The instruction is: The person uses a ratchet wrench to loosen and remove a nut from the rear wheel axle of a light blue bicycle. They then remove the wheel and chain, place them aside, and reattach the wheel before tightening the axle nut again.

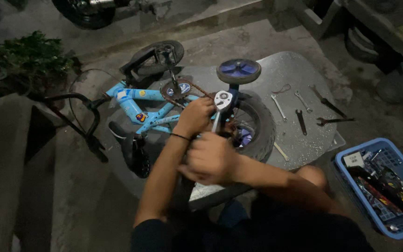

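A small light-blue child's bicycle (138,105) lies on its side on the concrete. Its rear wheel (257,128) and a blue training wheel (239,71) on a white bracket (223,100) face up. My left hand (196,115) grips the frame by the chain (197,92) and the bracket. My right hand (211,158) is closed around the handle of a metal tool (216,122) that reaches up to the rear axle. The tool's head is hidden behind my left hand.
Several wrenches (301,108) lie on a grey sheet (290,70) right of the wheel. A blue plastic basket (383,186) of tools stands at the lower right. A plant (29,53) is at the upper left, a tyre (87,14) at the top.
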